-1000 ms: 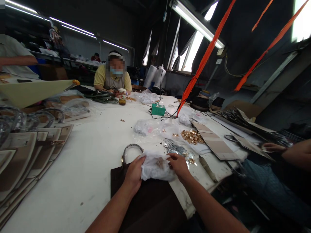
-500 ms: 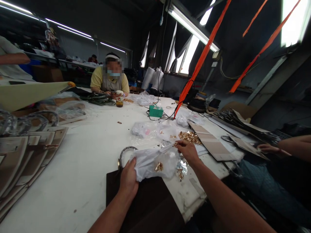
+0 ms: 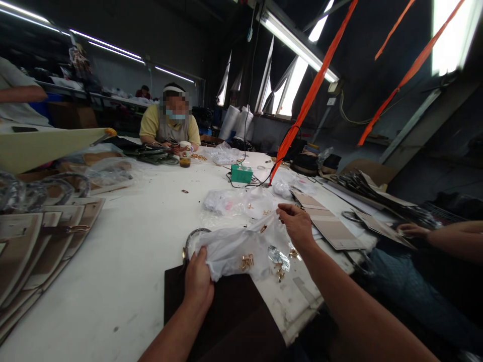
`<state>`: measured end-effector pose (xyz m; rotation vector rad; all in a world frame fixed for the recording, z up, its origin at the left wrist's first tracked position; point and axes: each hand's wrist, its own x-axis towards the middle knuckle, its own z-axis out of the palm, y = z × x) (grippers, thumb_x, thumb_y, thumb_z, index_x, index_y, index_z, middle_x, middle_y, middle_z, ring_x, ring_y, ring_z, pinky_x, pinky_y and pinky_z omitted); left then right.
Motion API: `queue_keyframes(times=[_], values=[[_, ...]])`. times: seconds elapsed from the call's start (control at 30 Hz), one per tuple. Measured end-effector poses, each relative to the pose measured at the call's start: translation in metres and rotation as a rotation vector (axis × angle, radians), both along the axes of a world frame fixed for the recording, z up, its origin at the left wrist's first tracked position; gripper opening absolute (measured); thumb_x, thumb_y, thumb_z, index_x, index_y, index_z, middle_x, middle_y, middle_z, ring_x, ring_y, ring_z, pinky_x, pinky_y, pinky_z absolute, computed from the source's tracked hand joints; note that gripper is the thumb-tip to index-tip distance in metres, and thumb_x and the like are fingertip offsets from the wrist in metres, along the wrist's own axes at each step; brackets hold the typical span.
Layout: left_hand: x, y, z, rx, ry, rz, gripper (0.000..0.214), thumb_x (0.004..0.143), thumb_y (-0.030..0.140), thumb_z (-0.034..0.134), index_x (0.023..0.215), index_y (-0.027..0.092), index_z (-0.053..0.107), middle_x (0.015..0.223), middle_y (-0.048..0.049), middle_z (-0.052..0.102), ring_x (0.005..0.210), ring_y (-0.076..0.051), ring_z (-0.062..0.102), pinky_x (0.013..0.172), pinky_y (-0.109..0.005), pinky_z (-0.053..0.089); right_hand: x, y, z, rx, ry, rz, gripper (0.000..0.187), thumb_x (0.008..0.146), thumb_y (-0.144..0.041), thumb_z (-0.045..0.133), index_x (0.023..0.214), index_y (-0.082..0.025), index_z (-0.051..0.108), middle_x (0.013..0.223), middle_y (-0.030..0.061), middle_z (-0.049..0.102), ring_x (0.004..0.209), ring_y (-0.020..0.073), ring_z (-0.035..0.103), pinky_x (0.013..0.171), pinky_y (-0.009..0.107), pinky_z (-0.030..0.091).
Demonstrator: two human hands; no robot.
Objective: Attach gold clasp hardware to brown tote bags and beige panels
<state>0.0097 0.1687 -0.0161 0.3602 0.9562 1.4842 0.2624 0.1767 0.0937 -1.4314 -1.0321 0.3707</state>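
Observation:
My left hand [image 3: 198, 281] grips the near left end of a thin white plastic bag [image 3: 234, 249] with small gold metal fittings [image 3: 247, 261] inside. My right hand [image 3: 298, 223] pinches the bag's far right edge and holds it up, stretching the bag between both hands. The bag hangs over a dark brown bag [image 3: 222, 317] with a curved handle [image 3: 190, 239] lying on the white table [image 3: 143, 241]. Loose gold fittings and a silvery foil scrap [image 3: 279, 256] lie beneath my right wrist.
Clear bags [image 3: 234, 201], a green box [image 3: 241, 173] with cables and tan cardboard pieces [image 3: 328, 223] lie beyond. Stacked tan bag panels [image 3: 41, 236] fill the left. A seated person [image 3: 169, 123] works at the far end; another person's hand [image 3: 413, 231] rests at the right.
My right hand has lifted up and away from me, pulling the bag's edge taut. The gold fittings have slid lower inside the bag. My left hand has held its grip.

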Motion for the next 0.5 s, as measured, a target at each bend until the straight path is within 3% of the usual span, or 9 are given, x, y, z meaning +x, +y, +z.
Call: queue_keyframes(times=[0.3, 0.5], values=[[0.000, -0.002, 0.004, -0.008, -0.002, 0.054, 0.031, 0.090, 0.027, 0.062, 0.120, 0.023, 0.071, 0.114, -0.0045, 0.075, 0.101, -0.022, 0.072, 0.091, -0.032, 0.058, 0.013, 0.017, -0.003, 0.115, 0.083, -0.133, 0.044, 0.068, -0.043, 0.080, 0.103, -0.016, 0.079, 0.076, 0.0023, 0.073, 0.065, 0.0157, 0.063, 0.060, 0.027, 0.049], [0.000, -0.003, 0.008, -0.011, 0.002, 0.075, 0.032, 0.092, 0.025, 0.060, 0.122, 0.023, 0.070, 0.110, -0.0041, 0.075, 0.099, -0.021, 0.070, 0.087, -0.029, 0.058, 0.018, 0.020, 0.008, 0.182, 0.128, -0.195, 0.045, 0.065, -0.041, 0.081, 0.102, -0.016, 0.079, 0.077, 0.0020, 0.073, 0.065, 0.0146, 0.061, 0.060, 0.027, 0.048]])
